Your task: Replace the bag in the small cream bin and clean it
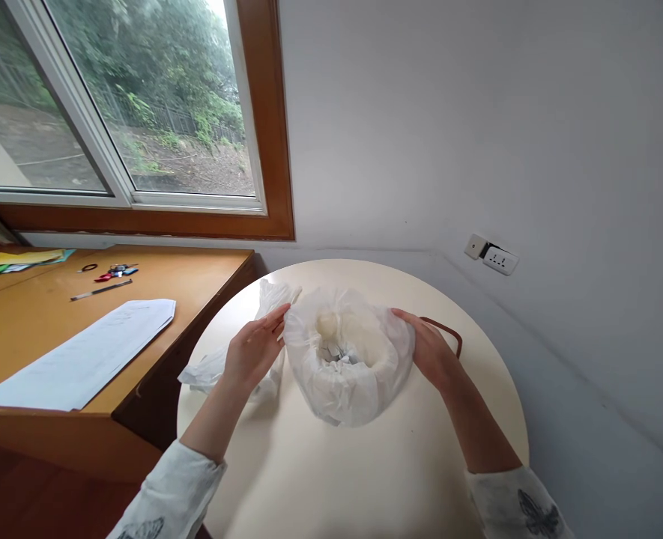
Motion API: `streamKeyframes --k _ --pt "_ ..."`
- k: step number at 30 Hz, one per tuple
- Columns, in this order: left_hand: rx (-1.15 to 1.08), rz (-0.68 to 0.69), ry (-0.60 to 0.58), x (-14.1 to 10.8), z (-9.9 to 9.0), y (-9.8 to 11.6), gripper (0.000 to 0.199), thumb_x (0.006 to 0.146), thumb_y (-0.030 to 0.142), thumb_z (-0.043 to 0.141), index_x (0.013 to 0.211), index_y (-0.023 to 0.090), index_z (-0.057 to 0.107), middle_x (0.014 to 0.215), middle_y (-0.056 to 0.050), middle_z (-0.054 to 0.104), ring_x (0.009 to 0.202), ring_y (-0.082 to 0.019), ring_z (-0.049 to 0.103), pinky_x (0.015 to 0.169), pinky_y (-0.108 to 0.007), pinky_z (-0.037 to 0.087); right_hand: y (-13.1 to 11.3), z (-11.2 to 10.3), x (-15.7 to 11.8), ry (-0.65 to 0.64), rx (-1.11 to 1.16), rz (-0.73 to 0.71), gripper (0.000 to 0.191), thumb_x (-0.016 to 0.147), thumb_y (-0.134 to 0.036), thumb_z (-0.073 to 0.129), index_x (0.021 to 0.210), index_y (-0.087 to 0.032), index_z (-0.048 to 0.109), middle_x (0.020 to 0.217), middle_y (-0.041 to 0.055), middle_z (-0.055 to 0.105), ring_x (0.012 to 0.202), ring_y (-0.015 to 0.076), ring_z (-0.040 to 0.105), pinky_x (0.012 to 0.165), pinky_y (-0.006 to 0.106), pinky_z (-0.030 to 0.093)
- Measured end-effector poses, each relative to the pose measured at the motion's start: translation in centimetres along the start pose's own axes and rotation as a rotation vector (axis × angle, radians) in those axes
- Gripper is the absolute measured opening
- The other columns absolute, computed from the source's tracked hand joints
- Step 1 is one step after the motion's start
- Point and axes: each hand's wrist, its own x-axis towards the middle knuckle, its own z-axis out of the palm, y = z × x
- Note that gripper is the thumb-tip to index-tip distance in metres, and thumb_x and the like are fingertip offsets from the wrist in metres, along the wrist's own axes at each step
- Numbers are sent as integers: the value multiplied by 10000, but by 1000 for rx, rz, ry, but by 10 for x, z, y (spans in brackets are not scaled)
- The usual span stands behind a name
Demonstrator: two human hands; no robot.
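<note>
Both hands gripped the rolled rim of the white plastic bag [349, 359] at the middle of our round table [309, 464], left hand [251, 350] and right hand [431, 350] on opposite sides; we judged the mouth was being spread; next it called for an even outward pull.

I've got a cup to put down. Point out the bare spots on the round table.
Bare: the near part of the round table, between both forearms, below the white bag. Also the far rim behind it. Crowded: left hand side with crumpled plastic; right hand covers a brown loop.
</note>
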Motion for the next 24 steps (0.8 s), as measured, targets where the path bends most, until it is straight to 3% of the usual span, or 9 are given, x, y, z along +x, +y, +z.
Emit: streamKeyframes --k 4,8,13,17,20,24 --pt "-16 71 -35 -1 6 -4 351 756 300 470 972 134 691 1044 -88 646 1019 -210 529 847 -284 443 -8 18 9 -67 78 -90 337 802 -473 533 1023 -258 670 1254 16 559 1242 243 411 1032 360 332" --pt "-44 142 57 -5 3 -4 227 712 281 525 773 164 710 819 -55 648 862 -183 552 787 -275 452 -10 15 5 -77 93 -170 331 787 -491 531 940 -254 704 1189 22 606 1229 266 424 1033 398 314" --pt "-31 131 56 -14 -14 3 138 697 213 577 575 156 609 665 -14 535 721 -128 519 684 -234 445 -5 -19 -11 25 116 -168 267 687 -533 600 673 -291 713 855 33 692 944 286 582 855 425 422" --pt "163 135 -6 -24 -39 12 195 684 240 625 537 151 534 663 -9 479 655 -118 472 602 -233 420 3 -56 -32 -10 74 -163 260 658 -521 626 545 -293 679 604 44 631 649 228 564 668 390 434" --pt "402 73 -69 -33 -54 19 159 658 220 681 625 159 537 705 -5 470 634 -110 451 574 -222 396 10 -76 -49 -65 -19 -141 269 691 -497 616 551 -280 690 569 52 621 596 209 545 633 376 426" --pt "705 -9 -201 -44 -56 27 190 667 162 686 743 182 514 739 -3 458 641 -106 423 554 -198 362 15 -89 -63 -114 -120 -96 266 705 -479 619 606 -253 718 592 70 630 606 210 547 613 367 431"
